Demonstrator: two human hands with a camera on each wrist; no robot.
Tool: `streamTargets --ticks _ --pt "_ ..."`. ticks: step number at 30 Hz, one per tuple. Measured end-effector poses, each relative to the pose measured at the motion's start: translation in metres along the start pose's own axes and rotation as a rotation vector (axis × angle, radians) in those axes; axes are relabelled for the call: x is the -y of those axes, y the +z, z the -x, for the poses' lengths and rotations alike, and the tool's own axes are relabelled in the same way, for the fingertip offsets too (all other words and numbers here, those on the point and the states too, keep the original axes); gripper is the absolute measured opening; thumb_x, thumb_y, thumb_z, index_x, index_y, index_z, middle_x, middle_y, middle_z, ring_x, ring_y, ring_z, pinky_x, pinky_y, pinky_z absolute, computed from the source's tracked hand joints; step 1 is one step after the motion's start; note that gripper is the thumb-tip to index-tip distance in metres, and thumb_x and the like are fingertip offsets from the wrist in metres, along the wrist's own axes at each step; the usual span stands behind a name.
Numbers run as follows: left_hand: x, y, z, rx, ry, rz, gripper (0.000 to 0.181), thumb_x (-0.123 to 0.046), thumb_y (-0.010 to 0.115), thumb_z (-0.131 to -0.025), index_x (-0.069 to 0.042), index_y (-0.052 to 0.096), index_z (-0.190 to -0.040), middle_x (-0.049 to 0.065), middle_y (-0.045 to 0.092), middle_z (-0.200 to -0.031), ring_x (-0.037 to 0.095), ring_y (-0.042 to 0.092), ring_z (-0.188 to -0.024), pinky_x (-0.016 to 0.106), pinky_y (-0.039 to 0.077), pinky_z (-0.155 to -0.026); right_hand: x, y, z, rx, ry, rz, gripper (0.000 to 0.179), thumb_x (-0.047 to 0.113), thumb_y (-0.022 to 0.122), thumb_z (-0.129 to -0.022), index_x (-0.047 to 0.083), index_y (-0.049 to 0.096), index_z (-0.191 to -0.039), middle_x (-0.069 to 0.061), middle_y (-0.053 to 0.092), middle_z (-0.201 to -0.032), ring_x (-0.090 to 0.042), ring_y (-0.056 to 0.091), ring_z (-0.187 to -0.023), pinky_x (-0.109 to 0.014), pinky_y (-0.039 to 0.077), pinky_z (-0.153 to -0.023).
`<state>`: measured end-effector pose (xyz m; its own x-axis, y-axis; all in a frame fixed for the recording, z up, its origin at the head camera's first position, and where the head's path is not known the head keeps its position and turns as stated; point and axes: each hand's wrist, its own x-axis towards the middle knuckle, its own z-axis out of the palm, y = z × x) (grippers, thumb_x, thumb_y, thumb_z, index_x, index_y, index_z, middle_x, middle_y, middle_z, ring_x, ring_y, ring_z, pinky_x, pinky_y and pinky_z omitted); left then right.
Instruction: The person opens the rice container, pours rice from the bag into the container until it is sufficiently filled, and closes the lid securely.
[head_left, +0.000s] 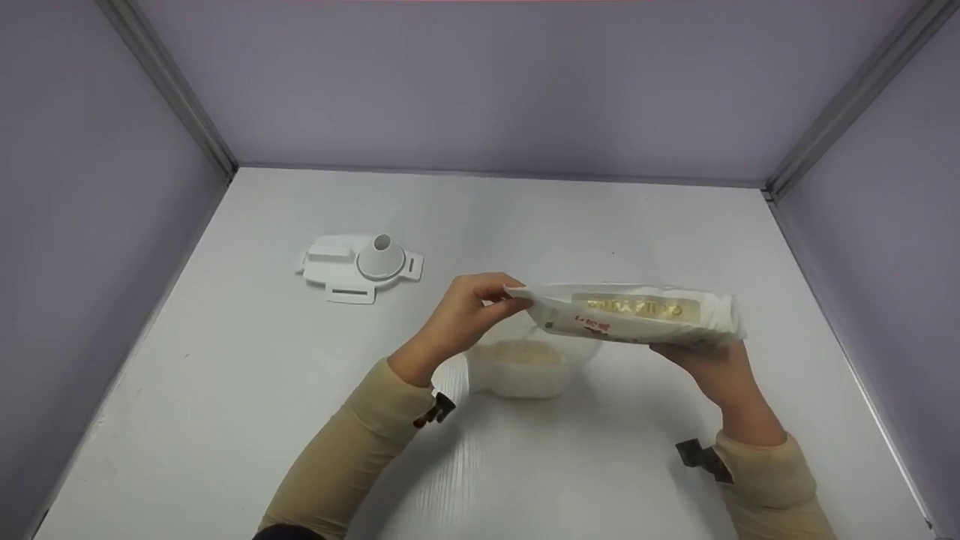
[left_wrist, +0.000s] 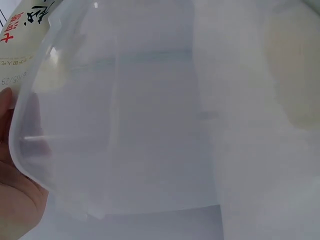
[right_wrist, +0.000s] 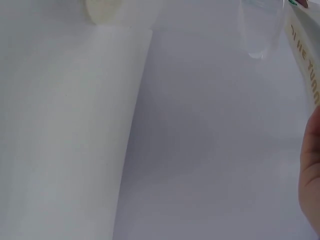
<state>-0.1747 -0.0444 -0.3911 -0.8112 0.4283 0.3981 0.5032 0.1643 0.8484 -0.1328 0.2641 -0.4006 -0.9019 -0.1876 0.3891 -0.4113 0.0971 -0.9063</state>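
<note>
A white bag (head_left: pixel 637 330) with red and gold print is held nearly level above the table, between both hands. My left hand (head_left: pixel 469 311) pinches its left end between thumb and fingers. My right hand (head_left: pixel 712 367) holds the other end from beneath, its fingers mostly hidden by the bag. Under the bag's left end stands a translucent plastic container (head_left: pixel 521 386) with a pale beige layer inside. Its clear raised lid (left_wrist: pixel 150 125) fills much of the left wrist view. In the right wrist view, gold letters show along the bag (right_wrist: pixel 305 60).
On the table's left side lies a white plastic piece (head_left: pixel 345 270) with a cone-shaped spout and slotted tabs. The white table (head_left: pixel 225 390) is bounded by grey panels at the back and sides. Dark wrist straps (head_left: pixel 439 409) sit at both sleeves.
</note>
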Motion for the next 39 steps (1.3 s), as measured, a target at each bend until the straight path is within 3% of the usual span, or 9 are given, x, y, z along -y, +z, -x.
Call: streamTargets --ticks 9,16,22,26,34,39 --pt "0.002 -0.004 0.001 -0.039 0.023 -0.017 0.01 -0.01 0.067 -0.086 -0.003 0.072 -0.091 0.002 0.069 -0.092 0.012 0.062 -0.085 0.029 0.051 -0.074 0.005 0.004 -0.003 -0.003 0.015 0.091 0.056 -0.023 0.069 -0.067 -0.007 0.054 -0.119 -0.001 0.063 -0.111 -0.013 0.057 -0.105 -0.023 0.046 -0.084" --pt "0.001 -0.004 -0.002 -0.058 0.039 -0.008 0.01 -0.01 0.068 -0.085 -0.003 0.072 -0.091 0.004 0.07 -0.091 0.015 0.063 -0.086 0.03 0.051 -0.075 0.005 0.002 -0.004 0.028 -0.043 0.019 0.056 -0.025 0.067 -0.068 -0.009 0.052 -0.12 -0.004 0.062 -0.113 -0.015 0.057 -0.107 -0.024 0.047 -0.085" --pt "0.003 -0.005 -0.007 -0.06 0.045 -0.029 0.011 -0.011 0.068 -0.085 -0.003 0.072 -0.091 0.003 0.07 -0.092 0.013 0.063 -0.086 0.029 0.05 -0.076 0.005 0.001 -0.005 -0.029 0.032 0.132 0.057 -0.02 0.071 -0.068 -0.006 0.053 -0.12 -0.003 0.063 -0.111 -0.014 0.057 -0.105 -0.024 0.047 -0.084" --pt "0.003 -0.006 -0.009 -0.064 0.053 -0.041 0.011 -0.009 0.068 -0.085 -0.001 0.072 -0.091 0.004 0.07 -0.092 0.012 0.063 -0.086 0.028 0.05 -0.076 0.002 0.0 -0.006 -0.053 0.064 0.153 0.057 -0.017 0.073 -0.068 -0.006 0.053 -0.12 -0.002 0.063 -0.111 -0.014 0.057 -0.105 -0.024 0.048 -0.083" --pt "0.003 -0.01 -0.009 -0.05 0.05 -0.081 0.012 -0.013 0.067 -0.086 -0.005 0.073 -0.092 0.0 0.07 -0.093 0.01 0.062 -0.089 0.028 0.049 -0.078 0.005 0.007 -0.005 -0.026 -0.028 0.054 0.056 -0.022 0.068 -0.069 -0.007 0.051 -0.121 -0.006 0.062 -0.113 -0.016 0.056 -0.108 -0.025 0.045 -0.087" --pt "0.006 -0.014 -0.005 -0.08 0.039 -0.083 0.011 -0.011 0.068 -0.085 -0.004 0.073 -0.091 0.001 0.07 -0.092 0.011 0.063 -0.088 0.028 0.049 -0.077 -0.003 0.01 -0.004 -0.063 0.07 0.194 0.058 -0.012 0.074 -0.071 -0.003 0.05 -0.123 0.004 0.06 -0.114 -0.011 0.054 -0.11 -0.023 0.044 -0.088"
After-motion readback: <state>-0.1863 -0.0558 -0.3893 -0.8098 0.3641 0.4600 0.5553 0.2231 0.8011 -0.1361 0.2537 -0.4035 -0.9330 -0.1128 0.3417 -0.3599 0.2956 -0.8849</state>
